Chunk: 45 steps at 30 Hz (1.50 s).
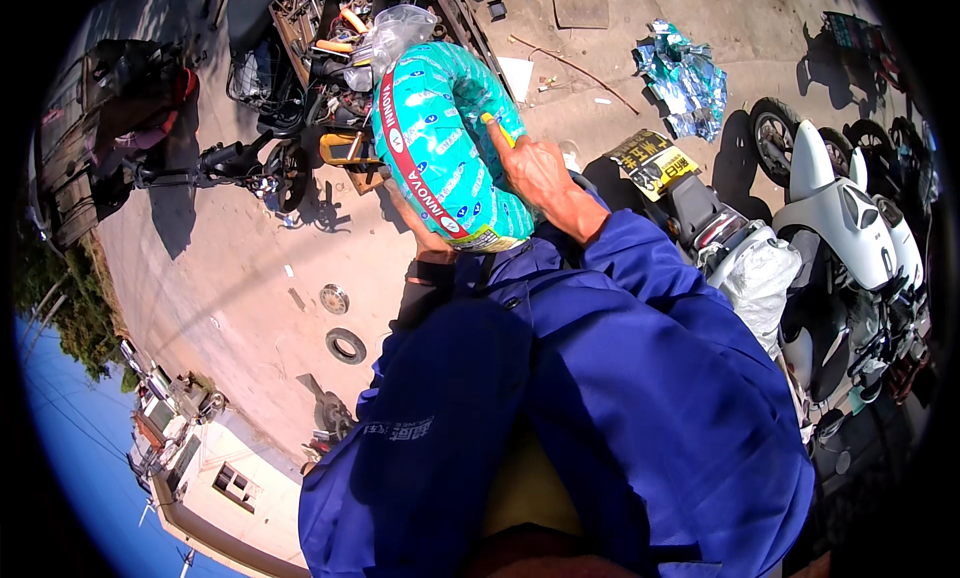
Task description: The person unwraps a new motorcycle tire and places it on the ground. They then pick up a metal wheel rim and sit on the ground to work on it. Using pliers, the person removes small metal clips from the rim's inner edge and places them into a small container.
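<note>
Upright in front of me is a new tire (pixel 425 143) wrapped in teal printed plastic film, with a red band along its outer side. My left hand (pixel 412 218) holds it from the lower left, its fingers mostly hidden behind the tire. Over the tire's right side is my right hand (pixel 540 173), closed around a slim yellow utility knife (pixel 499 130). The index finger lies along the knife, and its tip points at the wrapping near the tire's inner opening. Whether the blade is out is too small to make out.
Beyond the tire stands a cluttered metal tool tray (pixel 290 28) with orange-handled tools. Crumpled teal wrapping (pixel 685 78) lies on the ground to the right. White scooters (pixel 845 223) stand at the right, a small motorbike (pixel 225 168) at the left. A loose tire (pixel 346 346) lies lower left.
</note>
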Each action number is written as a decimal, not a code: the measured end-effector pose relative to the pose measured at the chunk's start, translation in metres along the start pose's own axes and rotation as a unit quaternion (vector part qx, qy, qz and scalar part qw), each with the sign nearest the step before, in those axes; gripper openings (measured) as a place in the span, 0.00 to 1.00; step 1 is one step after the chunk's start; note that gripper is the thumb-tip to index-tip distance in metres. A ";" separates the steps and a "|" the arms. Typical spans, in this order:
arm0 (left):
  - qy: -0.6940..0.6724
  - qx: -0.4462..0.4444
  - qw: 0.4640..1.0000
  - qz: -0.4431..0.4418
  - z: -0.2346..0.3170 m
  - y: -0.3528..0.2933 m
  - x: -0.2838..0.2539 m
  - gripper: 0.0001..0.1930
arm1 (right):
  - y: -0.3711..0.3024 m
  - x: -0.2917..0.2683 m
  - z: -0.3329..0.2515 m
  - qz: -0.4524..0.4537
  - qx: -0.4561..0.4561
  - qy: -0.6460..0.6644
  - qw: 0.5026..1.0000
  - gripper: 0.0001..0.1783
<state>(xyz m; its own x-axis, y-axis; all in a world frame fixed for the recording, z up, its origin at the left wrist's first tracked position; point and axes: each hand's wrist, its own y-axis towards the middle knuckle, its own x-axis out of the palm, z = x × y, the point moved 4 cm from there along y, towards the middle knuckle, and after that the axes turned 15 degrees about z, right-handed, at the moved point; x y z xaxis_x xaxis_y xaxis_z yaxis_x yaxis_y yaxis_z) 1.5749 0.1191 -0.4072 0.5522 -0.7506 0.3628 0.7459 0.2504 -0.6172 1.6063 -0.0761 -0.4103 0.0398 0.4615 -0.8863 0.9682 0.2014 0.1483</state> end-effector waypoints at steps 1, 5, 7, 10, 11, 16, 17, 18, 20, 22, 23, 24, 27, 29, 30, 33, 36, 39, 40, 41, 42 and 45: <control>0.012 0.009 1.000 0.016 0.000 -0.003 -0.003 0.44 | 0.002 0.003 0.000 0.003 -0.002 0.000 1.000 0.42; 0.075 0.046 0.995 0.048 0.007 -0.016 0.000 0.45 | 0.008 0.011 -0.001 -0.001 0.006 -0.011 1.000 0.40; 0.101 0.058 0.992 0.049 0.011 -0.023 0.011 0.45 | 0.006 0.019 -0.001 -0.061 0.034 -0.004 0.998 0.39; 0.081 0.054 0.994 0.047 0.010 -0.029 0.018 0.43 | 0.000 0.020 0.001 -0.151 0.085 0.009 0.985 0.42; 0.070 0.048 0.995 0.045 0.010 -0.031 0.021 0.43 | -0.003 0.016 0.002 -0.154 0.092 0.017 0.984 0.42; -0.011 0.013 0.999 0.034 0.011 -0.038 0.036 0.40 | -0.009 0.012 0.008 -0.168 0.092 0.029 0.981 0.42; -0.012 0.018 0.999 0.029 0.010 -0.038 0.034 0.40 | -0.007 0.010 0.008 -0.171 0.084 0.029 0.981 0.41; -0.006 0.034 0.999 0.022 0.011 -0.038 0.031 0.39 | -0.003 0.007 0.007 -0.139 0.071 0.035 0.987 0.41; 0.099 0.143 0.985 -0.014 -0.005 -0.028 -0.001 0.39 | 0.000 -0.010 0.002 -0.087 0.046 0.045 0.994 0.40; 0.118 0.162 0.980 -0.002 -0.018 -0.017 -0.024 0.39 | 0.013 -0.002 0.004 -0.064 0.049 0.066 0.995 0.39; 0.195 0.261 0.945 -0.007 -0.021 -0.010 -0.033 0.38 | 0.021 0.003 0.007 -0.050 0.052 0.078 0.994 0.39; 0.278 0.359 0.891 0.012 -0.024 -0.010 -0.045 0.38 | 0.016 0.015 0.010 -0.049 0.039 0.092 0.994 0.39; 0.282 0.322 0.903 0.041 -0.019 -0.013 -0.042 0.41 | -0.014 0.025 0.010 -0.140 0.055 0.032 0.988 0.40; 0.209 0.193 0.958 0.042 -0.003 -0.031 -0.012 0.45 | -0.015 0.006 0.007 -0.186 0.062 0.029 0.980 0.38; 0.167 0.128 0.977 0.035 0.001 -0.036 0.004 0.47 | -0.013 -0.001 0.007 -0.185 0.060 0.030 0.981 0.36; 0.099 0.048 0.994 0.024 0.011 -0.049 0.024 0.49 | -0.010 -0.005 0.006 -0.174 0.046 0.023 0.983 0.31; 0.035 0.011 0.999 -0.015 0.035 -0.038 0.024 0.48 | -0.007 -0.003 0.006 -0.159 0.025 0.012 0.987 0.29; 0.039 -0.069 0.996 -0.032 0.082 -0.016 0.062 0.48 | -0.011 0.002 0.000 -0.145 0.009 0.000 0.989 0.28; 0.060 -0.104 0.992 -0.038 0.088 -0.003 0.065 0.47 | -0.010 0.002 -0.003 -0.140 0.011 0.000 0.990 0.28; 0.080 -0.140 0.986 -0.047 0.090 0.005 0.073 0.45 | -0.009 0.002 -0.003 -0.136 0.016 -0.005 0.991 0.28; 0.088 -0.130 0.986 -0.047 0.089 0.006 0.081 0.42 | -0.010 0.006 -0.002 -0.138 0.016 -0.002 0.990 0.30; 0.139 -0.073 0.987 -0.035 0.079 -0.004 0.081 0.42 | -0.001 0.011 0.001 -0.113 0.021 0.002 0.993 0.33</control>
<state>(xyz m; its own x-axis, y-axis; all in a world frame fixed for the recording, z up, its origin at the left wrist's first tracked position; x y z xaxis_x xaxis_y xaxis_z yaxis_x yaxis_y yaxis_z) 1.6464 0.1055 -0.3203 0.3619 -0.9070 0.2153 0.7062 0.1159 -0.6985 1.6059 -0.0722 -0.4211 -0.1805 0.4116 -0.8933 0.9620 0.2631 -0.0731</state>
